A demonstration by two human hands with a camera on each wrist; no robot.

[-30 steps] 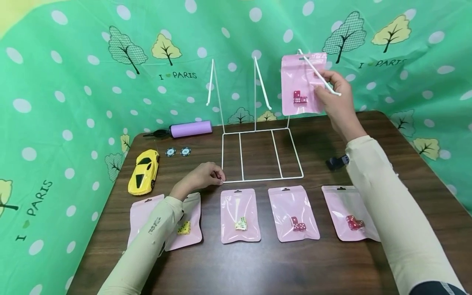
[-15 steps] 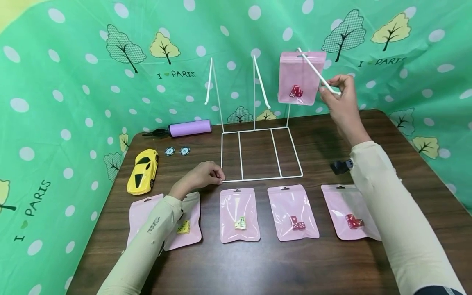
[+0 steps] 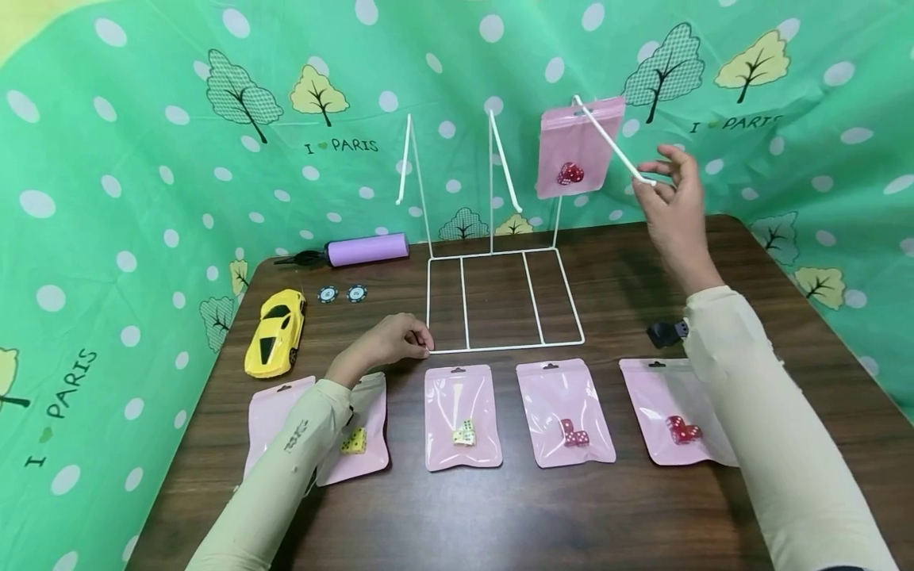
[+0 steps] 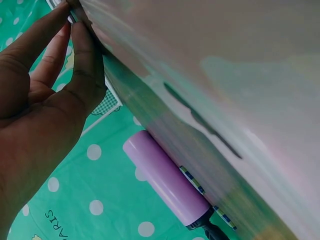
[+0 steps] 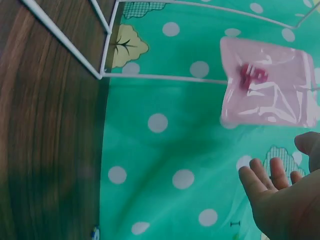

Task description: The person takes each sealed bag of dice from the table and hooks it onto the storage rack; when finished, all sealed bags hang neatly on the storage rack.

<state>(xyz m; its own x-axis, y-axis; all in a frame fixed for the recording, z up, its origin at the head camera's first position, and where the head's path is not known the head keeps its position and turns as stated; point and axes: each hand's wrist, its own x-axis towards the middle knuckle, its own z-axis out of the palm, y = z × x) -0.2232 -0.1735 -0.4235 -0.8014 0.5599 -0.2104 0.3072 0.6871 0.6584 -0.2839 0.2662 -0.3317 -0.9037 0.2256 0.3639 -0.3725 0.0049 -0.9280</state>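
A pink zip pouch [image 3: 577,151] with red dice hangs on the right arm of a white wire rack [image 3: 524,346]. My right hand [image 3: 674,210] is by that arm's front tip, off the pouch, its fingers loosely spread. In the right wrist view the hand [image 5: 285,195] stands apart from the hanging pouch [image 5: 272,100]. My left hand [image 3: 393,339] pinches the front left corner of the rack's base. The left wrist view shows its fingertips close together at the wire, the contact partly hidden.
Flat pink pouches with dice lie in front: one under the left sleeve [image 3: 369,420], one in the middle [image 3: 464,396], others rightward. A yellow toy car [image 3: 275,333], purple hand pump [image 3: 367,250], two poker chips [image 3: 357,293] and a small black object [image 3: 666,333] lie around.
My right hand has let go of the pouch and drawn away to the right and slightly down. The pouch now hangs freely, swung slightly on the rack's arm. The left hand stays put.
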